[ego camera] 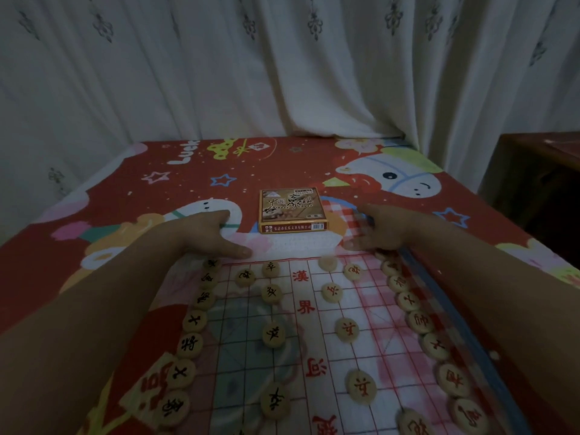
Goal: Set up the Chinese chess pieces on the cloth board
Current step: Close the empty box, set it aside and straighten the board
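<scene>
The white cloth board (309,340) with red grid lines lies in front of me. Round wooden pieces with black characters (191,344) line its left edge, and black soldiers (272,334) stand in a column inside. Red-lettered pieces (420,321) line the right edge, with red soldiers (346,329) inside. My left hand (210,233) rests palm down at the board's far left corner, fingers apart, holding nothing. My right hand (381,230) hovers blurred over the far right corner, fingers spread above the pieces there; a grip cannot be made out.
The chess set box (292,211) lies flat just beyond the board, between my hands. Everything sits on a red cartoon-print bedsheet (125,196). White curtains (282,64) hang behind. A dark wooden cabinet (533,174) stands at the right.
</scene>
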`<move>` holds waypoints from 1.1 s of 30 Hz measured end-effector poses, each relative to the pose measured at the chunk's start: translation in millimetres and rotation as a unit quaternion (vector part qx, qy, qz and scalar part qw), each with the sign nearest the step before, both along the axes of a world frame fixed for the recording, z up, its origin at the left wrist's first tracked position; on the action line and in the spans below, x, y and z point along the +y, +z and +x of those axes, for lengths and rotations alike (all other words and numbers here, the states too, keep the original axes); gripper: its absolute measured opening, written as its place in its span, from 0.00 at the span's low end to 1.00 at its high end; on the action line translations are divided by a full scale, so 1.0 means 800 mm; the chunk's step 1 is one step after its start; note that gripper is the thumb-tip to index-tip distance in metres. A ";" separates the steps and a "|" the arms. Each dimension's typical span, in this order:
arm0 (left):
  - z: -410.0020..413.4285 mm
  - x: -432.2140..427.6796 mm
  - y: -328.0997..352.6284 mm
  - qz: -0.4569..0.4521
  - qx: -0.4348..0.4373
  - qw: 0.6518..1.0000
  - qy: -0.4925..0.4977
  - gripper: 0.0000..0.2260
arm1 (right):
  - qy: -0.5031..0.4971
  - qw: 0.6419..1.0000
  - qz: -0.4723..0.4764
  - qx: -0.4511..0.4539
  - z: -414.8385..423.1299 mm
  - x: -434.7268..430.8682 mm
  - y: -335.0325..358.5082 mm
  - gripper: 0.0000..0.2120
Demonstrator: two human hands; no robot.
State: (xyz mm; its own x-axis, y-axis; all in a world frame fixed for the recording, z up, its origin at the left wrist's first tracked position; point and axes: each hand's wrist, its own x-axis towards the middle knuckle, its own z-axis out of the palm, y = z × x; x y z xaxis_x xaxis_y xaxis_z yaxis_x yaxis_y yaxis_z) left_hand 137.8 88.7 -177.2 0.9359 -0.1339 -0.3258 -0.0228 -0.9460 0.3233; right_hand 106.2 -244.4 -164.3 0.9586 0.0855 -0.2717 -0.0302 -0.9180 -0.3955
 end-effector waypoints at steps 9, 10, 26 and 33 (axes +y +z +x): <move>-0.004 -0.003 0.003 0.019 0.007 1.000 -0.015 0.54 | 0.008 0.999 -0.013 0.029 0.002 0.008 0.005 0.42; -0.004 -0.004 0.002 0.024 0.003 1.000 -0.017 0.54 | 0.010 0.999 -0.020 0.028 0.002 0.009 0.006 0.41; 0.012 -0.010 0.004 0.041 -0.037 0.998 -0.006 0.51 | -0.002 0.994 -0.111 -0.007 0.009 0.021 0.012 0.43; 0.017 -0.009 0.006 0.017 -0.048 0.999 0.018 0.54 | -0.010 0.993 -0.113 -0.012 0.016 0.023 0.012 0.41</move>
State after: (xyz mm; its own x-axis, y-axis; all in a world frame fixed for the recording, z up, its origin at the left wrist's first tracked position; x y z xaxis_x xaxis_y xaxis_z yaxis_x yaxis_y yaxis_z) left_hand 151.7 81.2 -172.5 0.9669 -0.0908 -0.2383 -0.0185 -0.9570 0.2895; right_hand 118.6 -225.9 -154.8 0.9658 0.0059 -0.2593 -0.0421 -0.9829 -0.1793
